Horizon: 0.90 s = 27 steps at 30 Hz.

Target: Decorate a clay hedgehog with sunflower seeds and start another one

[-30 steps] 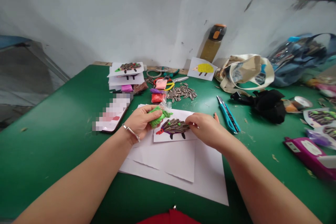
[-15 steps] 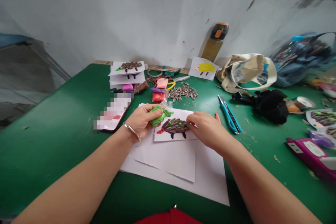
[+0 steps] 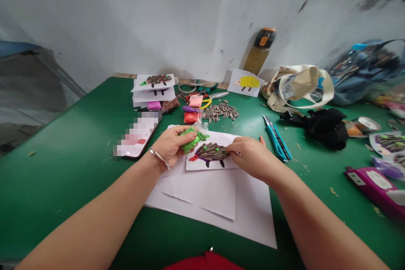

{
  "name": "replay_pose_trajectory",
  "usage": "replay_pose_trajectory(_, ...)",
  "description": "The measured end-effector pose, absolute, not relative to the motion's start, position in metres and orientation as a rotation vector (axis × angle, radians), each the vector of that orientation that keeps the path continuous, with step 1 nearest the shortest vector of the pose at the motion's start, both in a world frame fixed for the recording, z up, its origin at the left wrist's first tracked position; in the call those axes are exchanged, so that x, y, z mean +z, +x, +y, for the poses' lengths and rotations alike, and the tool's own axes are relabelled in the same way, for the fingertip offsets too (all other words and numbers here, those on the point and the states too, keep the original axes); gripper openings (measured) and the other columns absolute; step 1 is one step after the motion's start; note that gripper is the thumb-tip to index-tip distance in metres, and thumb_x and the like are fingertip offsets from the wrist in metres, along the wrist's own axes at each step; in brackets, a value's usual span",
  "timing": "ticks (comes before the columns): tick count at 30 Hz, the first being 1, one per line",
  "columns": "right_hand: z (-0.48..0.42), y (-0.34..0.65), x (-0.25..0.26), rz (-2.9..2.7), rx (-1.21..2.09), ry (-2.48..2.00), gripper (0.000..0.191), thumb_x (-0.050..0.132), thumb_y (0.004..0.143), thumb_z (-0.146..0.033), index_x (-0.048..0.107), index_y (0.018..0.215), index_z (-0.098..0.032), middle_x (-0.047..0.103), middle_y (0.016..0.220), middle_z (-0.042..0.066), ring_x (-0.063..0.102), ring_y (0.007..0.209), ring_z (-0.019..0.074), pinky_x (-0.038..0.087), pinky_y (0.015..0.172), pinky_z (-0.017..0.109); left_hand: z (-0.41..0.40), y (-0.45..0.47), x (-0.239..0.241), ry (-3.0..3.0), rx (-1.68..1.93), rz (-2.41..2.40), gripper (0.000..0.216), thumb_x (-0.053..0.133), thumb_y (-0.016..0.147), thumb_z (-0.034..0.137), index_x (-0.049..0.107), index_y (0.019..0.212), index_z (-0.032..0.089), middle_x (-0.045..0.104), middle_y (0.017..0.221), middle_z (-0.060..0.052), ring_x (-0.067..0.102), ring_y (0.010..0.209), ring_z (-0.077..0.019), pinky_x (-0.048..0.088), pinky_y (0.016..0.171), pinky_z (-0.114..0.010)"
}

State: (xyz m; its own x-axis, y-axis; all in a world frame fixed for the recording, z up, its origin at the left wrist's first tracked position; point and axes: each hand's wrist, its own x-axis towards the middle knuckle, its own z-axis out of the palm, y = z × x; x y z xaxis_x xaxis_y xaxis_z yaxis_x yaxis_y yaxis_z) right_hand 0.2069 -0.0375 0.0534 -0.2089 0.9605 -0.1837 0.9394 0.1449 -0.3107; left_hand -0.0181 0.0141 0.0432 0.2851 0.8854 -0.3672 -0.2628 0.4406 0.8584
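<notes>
A white card (image 3: 211, 164) lies on larger white sheets (image 3: 221, 211) on the green table. On it is a hedgehog (image 3: 210, 152) made of dark sunflower seeds with green dots, a red snout and dark legs. My left hand (image 3: 171, 143), with a bracelet at the wrist, is closed round a clear bag of green clay (image 3: 191, 139) at the card's left top corner. My right hand (image 3: 249, 156) pinches its fingertips together at the hedgehog's right end; what they hold is too small to make out.
A heap of sunflower seeds (image 3: 220, 111), clay packets (image 3: 191, 116) and scissors (image 3: 205, 99) lie behind the card. A phone (image 3: 137, 135) is at left, a stack of finished cards (image 3: 153, 88) beyond. A teal utility knife (image 3: 276, 139), black cloth, bags and a bottle (image 3: 261, 50) are at right.
My right hand's fingertips have shifted slightly left onto the hedgehog's right end. The left hand and the bag have stayed put.
</notes>
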Motion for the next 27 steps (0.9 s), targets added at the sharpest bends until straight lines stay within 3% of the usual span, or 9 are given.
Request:
replay_pose_trajectory(6, -0.0368, 0.2083, 0.0531, -2.302, 0.556, -1.961, 0.033, 0.041, 0.082, -0.014, 0.071, 0.085, -0.028, 0.067, 0.093, 0.003, 0.059, 0.09, 0.0219, 0.035, 0.091, 0.049, 0.0136, -0.0179, 0.0444, 0.768, 0.878, 0.989, 0.029, 0.088, 0.059, 0.022, 0.073, 0.082, 0.013, 0.071, 0.08, -0.006, 0.058, 0.063, -0.0098, 0.046, 0.056, -0.021)
replay_pose_trajectory(10, -0.0379, 0.2077, 0.053, -2.317, 0.58, -1.96, 0.031, 0.041, 0.083, -0.015, 0.07, 0.079, -0.027, 0.066, 0.093, 0.002, 0.059, 0.092, 0.0222, 0.034, 0.093, 0.052, 0.013, -0.0174, 0.0445, 0.773, 0.871, 0.971, 0.032, 0.089, 0.057, 0.023, 0.073, 0.082, 0.012, 0.07, 0.078, -0.006, 0.058, 0.062, -0.0099, 0.047, 0.056, -0.022)
replay_pose_trajectory(16, -0.0374, 0.2087, 0.0533, -2.294, 0.578, -1.945, 0.033, 0.039, 0.086, -0.019, 0.071, 0.085, -0.027, 0.067, 0.093, 0.004, 0.06, 0.087, 0.0212, 0.039, 0.087, 0.043, 0.0127, -0.017, 0.0375, 0.779, 0.884, 0.965, 0.035, 0.091, 0.054, 0.026, 0.072, 0.079, 0.012, 0.065, 0.069, -0.002, 0.054, 0.055, -0.0087, 0.042, 0.05, -0.021)
replay_pose_trajectory(27, -0.0343, 0.211, 0.0481, -2.236, 0.455, -1.833, 0.031, 0.041, 0.088, -0.023, 0.07, 0.079, -0.024, 0.064, 0.083, 0.004, 0.058, 0.079, 0.0185, 0.039, 0.073, 0.031, 0.0217, -0.0223, 0.0383, 0.802, 0.935, 1.008, 0.045, 0.091, 0.051, 0.041, 0.072, 0.079, 0.011, 0.064, 0.064, -0.002, 0.054, 0.052, -0.0086, 0.04, 0.047, -0.02)
